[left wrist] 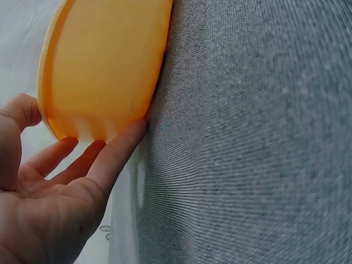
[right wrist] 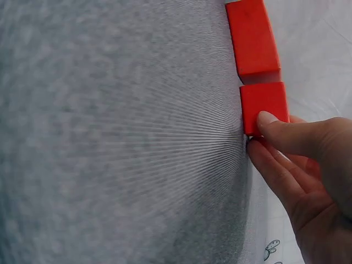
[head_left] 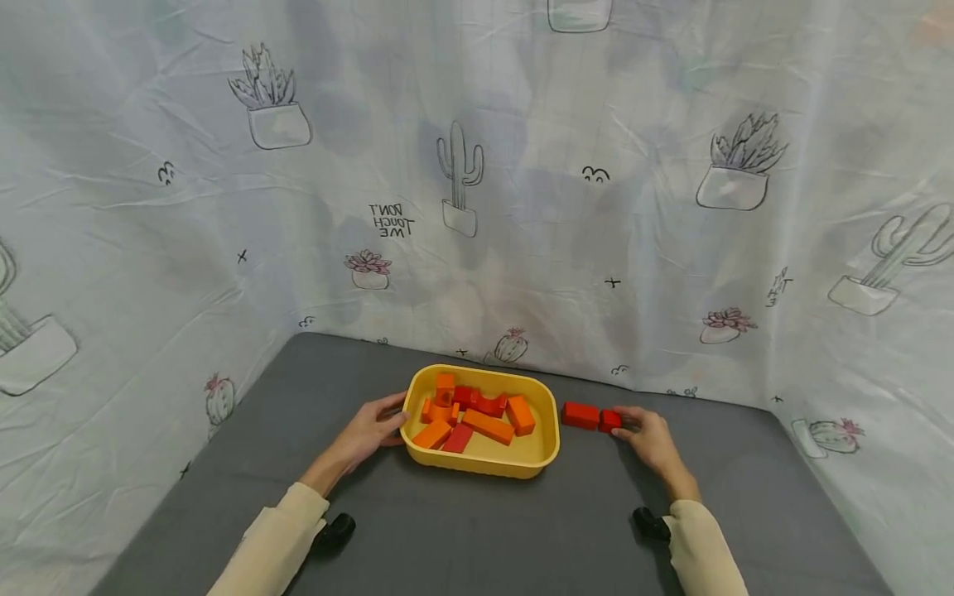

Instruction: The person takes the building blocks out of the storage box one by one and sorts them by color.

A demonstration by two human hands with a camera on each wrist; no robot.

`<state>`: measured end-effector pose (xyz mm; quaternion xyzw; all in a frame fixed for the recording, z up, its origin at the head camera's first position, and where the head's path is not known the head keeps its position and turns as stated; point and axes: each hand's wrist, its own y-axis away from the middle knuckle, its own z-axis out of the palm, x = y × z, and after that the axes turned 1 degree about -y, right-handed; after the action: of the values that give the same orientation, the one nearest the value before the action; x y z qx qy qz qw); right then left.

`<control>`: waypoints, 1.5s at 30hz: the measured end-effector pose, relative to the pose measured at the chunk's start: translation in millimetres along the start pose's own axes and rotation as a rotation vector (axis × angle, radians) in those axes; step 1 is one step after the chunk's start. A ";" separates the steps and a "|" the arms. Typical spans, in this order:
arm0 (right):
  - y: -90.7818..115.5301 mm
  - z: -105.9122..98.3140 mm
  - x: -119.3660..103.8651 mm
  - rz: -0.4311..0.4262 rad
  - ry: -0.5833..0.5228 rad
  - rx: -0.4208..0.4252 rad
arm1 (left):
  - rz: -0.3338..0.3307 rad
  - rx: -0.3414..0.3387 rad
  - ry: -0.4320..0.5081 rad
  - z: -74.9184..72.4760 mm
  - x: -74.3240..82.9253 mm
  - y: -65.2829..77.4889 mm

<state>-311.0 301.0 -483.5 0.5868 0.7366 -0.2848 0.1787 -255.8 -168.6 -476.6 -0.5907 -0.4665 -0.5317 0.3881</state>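
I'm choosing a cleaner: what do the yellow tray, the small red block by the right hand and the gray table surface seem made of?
Yellow tray: probably molded plastic, smooth and semi-glossy; soft pale reflections show on its wall.
Small red block: perhaps painted wood or plastic, fairly matte; its flat color shows no grain.
Gray table surface: possibly woven cloth, matte; fine ribbing shows.

Mirrored handwritten-style words (head_left: 391, 220) on the pale curtain (head_left: 537, 248) read "DON'T TOUCH ME". Slanted lettering (head_left: 778, 286) farther right on it is too small to read.
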 end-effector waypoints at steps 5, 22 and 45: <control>0.2 2.8 0.0 -0.007 0.012 -0.010 | -0.024 0.035 0.002 0.8 -2.7 3.1; -1.0 -6.8 3.3 -0.027 -0.032 -0.034 | -0.029 0.029 -0.008 1.7 0.1 -1.3; 3.9 -30.5 -26.6 -0.096 -0.096 -0.064 | -0.025 -0.021 0.012 2.1 22.8 8.1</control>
<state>-298.5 300.5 -444.8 0.5306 0.7630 -0.2973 0.2187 -247.5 -165.5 -453.9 -0.5858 -0.4659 -0.5449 0.3780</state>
